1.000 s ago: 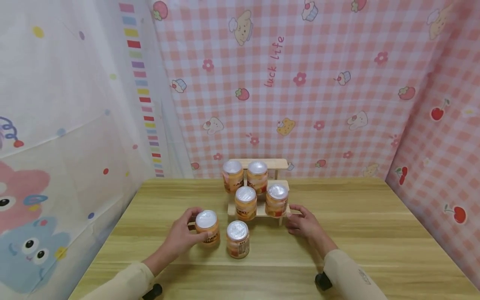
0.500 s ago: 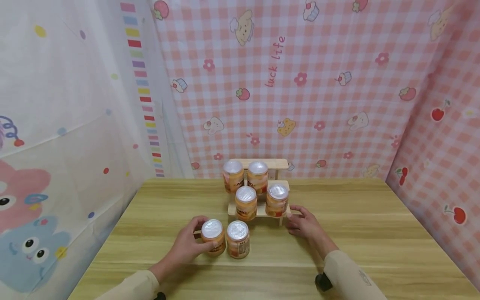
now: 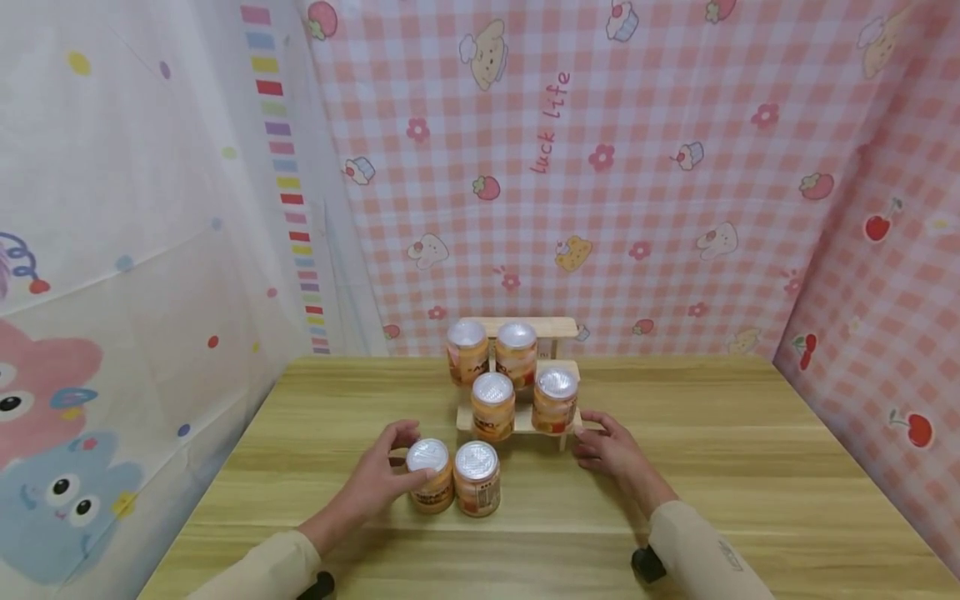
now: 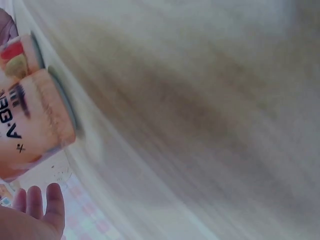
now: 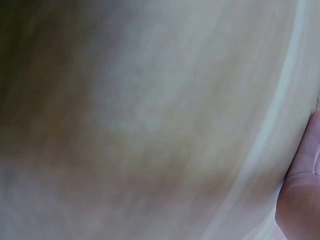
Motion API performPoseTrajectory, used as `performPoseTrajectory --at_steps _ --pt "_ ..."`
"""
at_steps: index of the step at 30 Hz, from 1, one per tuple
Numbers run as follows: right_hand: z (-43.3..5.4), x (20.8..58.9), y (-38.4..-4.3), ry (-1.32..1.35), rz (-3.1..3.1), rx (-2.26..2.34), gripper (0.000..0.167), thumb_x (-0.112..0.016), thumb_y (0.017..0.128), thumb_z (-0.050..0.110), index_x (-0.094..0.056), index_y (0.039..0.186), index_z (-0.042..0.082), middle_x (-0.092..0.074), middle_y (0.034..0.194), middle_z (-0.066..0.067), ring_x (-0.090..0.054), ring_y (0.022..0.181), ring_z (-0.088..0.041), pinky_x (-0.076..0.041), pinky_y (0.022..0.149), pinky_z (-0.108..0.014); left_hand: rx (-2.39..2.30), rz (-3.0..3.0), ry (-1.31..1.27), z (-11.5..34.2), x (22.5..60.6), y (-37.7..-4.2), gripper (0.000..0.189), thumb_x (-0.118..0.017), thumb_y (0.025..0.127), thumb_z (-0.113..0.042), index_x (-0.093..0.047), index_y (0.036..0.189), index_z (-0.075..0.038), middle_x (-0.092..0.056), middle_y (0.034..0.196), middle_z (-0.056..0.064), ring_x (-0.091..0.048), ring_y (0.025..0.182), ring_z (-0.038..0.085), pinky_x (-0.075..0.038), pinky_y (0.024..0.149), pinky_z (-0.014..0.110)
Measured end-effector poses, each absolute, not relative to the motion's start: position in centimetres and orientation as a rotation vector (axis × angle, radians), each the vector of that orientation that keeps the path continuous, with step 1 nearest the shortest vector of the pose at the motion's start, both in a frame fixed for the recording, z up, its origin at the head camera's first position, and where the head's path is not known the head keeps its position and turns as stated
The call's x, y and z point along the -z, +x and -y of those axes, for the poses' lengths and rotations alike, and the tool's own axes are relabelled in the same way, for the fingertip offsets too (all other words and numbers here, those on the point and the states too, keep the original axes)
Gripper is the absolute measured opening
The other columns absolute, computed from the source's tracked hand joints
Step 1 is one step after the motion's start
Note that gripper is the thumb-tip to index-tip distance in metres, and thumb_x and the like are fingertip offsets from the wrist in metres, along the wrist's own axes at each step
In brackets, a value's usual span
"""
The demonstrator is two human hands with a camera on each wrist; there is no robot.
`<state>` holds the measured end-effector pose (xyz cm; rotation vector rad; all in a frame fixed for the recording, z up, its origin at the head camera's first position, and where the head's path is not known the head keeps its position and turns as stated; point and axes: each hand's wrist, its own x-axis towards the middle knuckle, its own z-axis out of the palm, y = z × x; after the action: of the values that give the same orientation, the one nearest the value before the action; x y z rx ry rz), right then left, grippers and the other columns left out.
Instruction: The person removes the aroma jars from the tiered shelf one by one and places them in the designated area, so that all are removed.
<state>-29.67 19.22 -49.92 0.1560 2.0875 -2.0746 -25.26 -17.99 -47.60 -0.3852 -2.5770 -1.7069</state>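
Orange and silver-topped, the near can [image 3: 432, 493] now stands on the worktop [image 3: 675, 400] just beside the second can [image 3: 477, 490], closer than a second ago, and my left hand [image 3: 378, 468] has its fingers loosely apart around it, so I judge the pair set in front of the wooden stand [image 3: 562, 327]. From my left wrist I see three fingers clear of its lettering, plainer than from the head; whether my right hand [image 3: 613, 450] grips the stand's end, I cannot tell.
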Motion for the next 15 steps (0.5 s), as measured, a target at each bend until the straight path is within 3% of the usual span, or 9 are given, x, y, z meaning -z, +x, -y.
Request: performPoseTrajectory --at_steps 9,15 --pt "-19.2 49.9 -29.8 0.147 -2.068 2.091 0.048 -0.056 0.101 0.01 -0.037 0.143 -0.001 -0.059 0.118 -0.022 -0.066 0.083 -0.017 -0.056 0.073 -0.032 1.7 2.573 -0.369 18.1 46.6 -25.8 0.07 -0.082 0.082 -0.017 -0.046 0.141 -0.005 -0.054 0.126 0.019 -0.052 0.119 0.029 -0.045 0.098 0.048" --pt "-19.3 49.9 -29.9 0.13 -2.083 2.064 0.053 -0.055 0.102 0.011 -0.032 0.15 0.005 -0.05 0.133 -0.028 -0.065 0.087 -0.018 -0.056 0.075 -0.034 1.72 2.561 -0.373 18.2 46.4 -26.0 0.068 -0.081 0.083 -0.016 -0.046 0.141 -0.007 -0.054 0.127 0.021 -0.052 0.119 0.031 -0.045 0.098 0.05"
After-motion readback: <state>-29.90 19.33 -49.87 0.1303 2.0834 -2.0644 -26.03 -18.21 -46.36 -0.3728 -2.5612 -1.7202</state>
